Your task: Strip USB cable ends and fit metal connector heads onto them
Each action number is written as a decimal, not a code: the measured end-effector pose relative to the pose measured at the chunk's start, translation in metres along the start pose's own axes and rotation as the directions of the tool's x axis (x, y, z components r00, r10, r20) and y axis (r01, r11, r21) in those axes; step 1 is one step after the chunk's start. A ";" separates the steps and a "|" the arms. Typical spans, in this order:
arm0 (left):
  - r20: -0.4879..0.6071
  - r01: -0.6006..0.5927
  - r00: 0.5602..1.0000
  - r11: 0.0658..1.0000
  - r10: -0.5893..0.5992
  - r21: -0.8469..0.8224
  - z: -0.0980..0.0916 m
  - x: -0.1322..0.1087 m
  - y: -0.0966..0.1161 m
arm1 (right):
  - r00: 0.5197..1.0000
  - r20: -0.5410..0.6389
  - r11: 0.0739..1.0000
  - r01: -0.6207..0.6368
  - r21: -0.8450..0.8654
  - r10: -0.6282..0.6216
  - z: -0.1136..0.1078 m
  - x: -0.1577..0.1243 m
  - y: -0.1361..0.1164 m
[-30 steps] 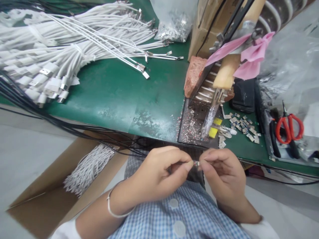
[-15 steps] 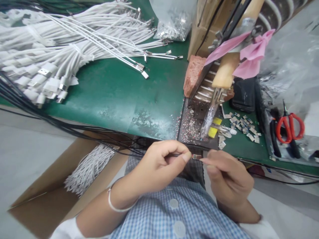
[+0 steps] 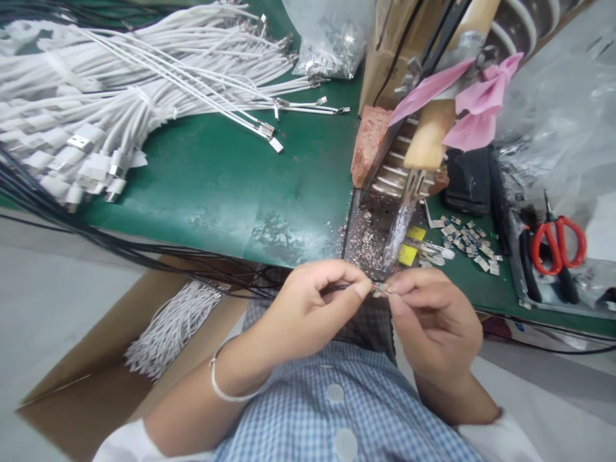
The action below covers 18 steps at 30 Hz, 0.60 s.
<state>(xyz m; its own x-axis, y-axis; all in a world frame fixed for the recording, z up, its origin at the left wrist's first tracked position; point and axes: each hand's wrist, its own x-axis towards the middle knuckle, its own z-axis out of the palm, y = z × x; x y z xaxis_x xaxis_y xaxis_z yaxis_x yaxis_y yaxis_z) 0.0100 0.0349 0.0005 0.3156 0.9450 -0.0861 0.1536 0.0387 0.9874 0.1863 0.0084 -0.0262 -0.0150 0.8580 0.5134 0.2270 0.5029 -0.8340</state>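
Observation:
My left hand is closed, thumb and forefinger pinching a black cable near its end. From its fingertips stick out short coloured wires joined to a small connector. My right hand is closed too, its thumb and forefinger at the other end of that connector, which they partly hide. Both hands meet just in front of the bench edge, above my lap. Beyond them a wooden-handled soldering iron points down at the bench, its lower part wrapped in something silvery.
White USB cables lie bundled at the left of the green bench. A red brick is beside the iron. Small connector pieces, a yellow sponge and red-handled cutters lie right. A cardboard box holds more white cables.
My right hand has moved left and slightly up, its fingertips now against the connector. My left hand has barely shifted and keeps its pinch. The view has drifted slightly.

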 end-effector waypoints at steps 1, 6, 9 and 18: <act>0.003 -0.004 1.000 1.000 0.005 -0.003 0.000 0.000 -0.001 | 1.000 -0.007 1.000 -0.017 0.007 0.017 0.000 0.001 0.000; -0.005 -0.006 1.000 1.000 0.006 -0.012 0.001 0.002 -0.004 | 0.999 -0.009 0.999 -0.041 0.016 0.041 0.001 0.006 0.000; -0.005 0.026 1.000 1.000 -0.026 0.006 0.000 0.003 -0.003 | 0.999 -0.024 0.999 -0.044 0.008 0.044 0.002 0.007 -0.001; -0.015 0.043 0.999 0.999 -0.044 -0.008 0.000 0.007 0.003 | 0.998 -0.055 0.999 -0.035 -0.033 0.033 0.002 0.012 -0.002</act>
<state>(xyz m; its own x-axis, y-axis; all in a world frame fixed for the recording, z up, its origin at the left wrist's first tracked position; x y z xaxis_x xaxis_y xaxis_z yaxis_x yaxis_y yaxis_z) 0.0123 0.0418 0.0024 0.2941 0.9473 -0.1270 0.1596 0.0823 0.9837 0.1838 0.0180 -0.0190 0.0458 0.8672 0.4959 0.2592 0.4691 -0.8443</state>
